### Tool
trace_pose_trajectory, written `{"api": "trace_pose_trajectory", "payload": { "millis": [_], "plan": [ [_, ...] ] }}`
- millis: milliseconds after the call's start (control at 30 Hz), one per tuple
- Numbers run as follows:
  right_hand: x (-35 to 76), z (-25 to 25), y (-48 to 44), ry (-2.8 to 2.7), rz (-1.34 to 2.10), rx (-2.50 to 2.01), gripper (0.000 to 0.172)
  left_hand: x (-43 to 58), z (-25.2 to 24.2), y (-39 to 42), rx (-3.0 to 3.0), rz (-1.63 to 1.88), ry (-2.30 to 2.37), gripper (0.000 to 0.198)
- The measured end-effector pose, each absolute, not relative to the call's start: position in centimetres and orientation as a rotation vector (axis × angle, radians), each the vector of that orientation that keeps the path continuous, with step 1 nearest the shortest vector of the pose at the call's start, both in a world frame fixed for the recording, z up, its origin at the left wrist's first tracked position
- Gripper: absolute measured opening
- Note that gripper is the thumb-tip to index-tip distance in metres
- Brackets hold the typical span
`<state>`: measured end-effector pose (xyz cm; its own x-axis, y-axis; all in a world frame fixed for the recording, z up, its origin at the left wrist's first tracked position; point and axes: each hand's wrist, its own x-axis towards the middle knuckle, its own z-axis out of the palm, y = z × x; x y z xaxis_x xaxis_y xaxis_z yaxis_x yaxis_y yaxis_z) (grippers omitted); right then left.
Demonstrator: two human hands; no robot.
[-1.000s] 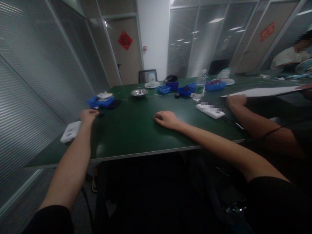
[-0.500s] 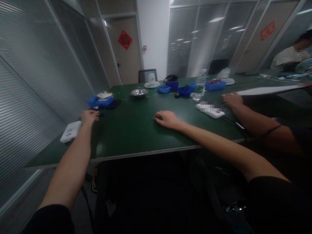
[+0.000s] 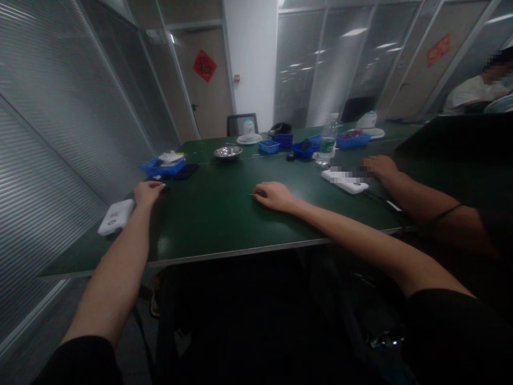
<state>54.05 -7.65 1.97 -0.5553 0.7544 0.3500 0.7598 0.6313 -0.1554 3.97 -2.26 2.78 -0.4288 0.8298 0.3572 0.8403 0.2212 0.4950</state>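
My left hand (image 3: 147,192) is over the left part of the green table (image 3: 208,214). Its thumb and fingers are pinched, with a tiny pale spot at the tips that is too small to name. My right hand (image 3: 274,196) rests on the table near the middle, fingers curled round a small dark tool (image 3: 261,193). A thin, pale tip sticks out of it to the left; its exact kind is unclear. Beside my left forearm lies a white device (image 3: 116,216) with dark marks.
A blue tray with tissues (image 3: 162,166) stands beyond my left hand, a metal bowl (image 3: 228,153) further back. To the right are a water bottle (image 3: 326,147), a white power-bank-like box (image 3: 347,182) and a co-worker's hand (image 3: 380,167). Several blue bins line the back.
My left fingertips have shifted slightly, and a pale spot now shows at them. My right hand has stayed put. The white sheet at far right is gone; a dark panel shows there.
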Motion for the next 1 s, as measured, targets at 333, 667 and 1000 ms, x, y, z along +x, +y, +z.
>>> {"api": "trace_pose_trajectory", "payload": {
  "millis": [333,667,1000],
  "plan": [
    [54.2,2.0,-7.8,-2.469,-0.015,-1.178,0.028,1.9,1.0,-0.5,-1.549,-1.068,-2.571,0.022],
    [54.2,2.1,-7.8,-2.474,-0.026,-1.202,0.027,2.0,1.0,-0.5,-1.539,-1.030,-2.621,0.027],
    [54.2,2.2,-7.9,-2.486,0.015,-1.095,0.029,12.6,2.3,-1.5,-2.398,-1.163,-2.030,0.035]
  ]
}}
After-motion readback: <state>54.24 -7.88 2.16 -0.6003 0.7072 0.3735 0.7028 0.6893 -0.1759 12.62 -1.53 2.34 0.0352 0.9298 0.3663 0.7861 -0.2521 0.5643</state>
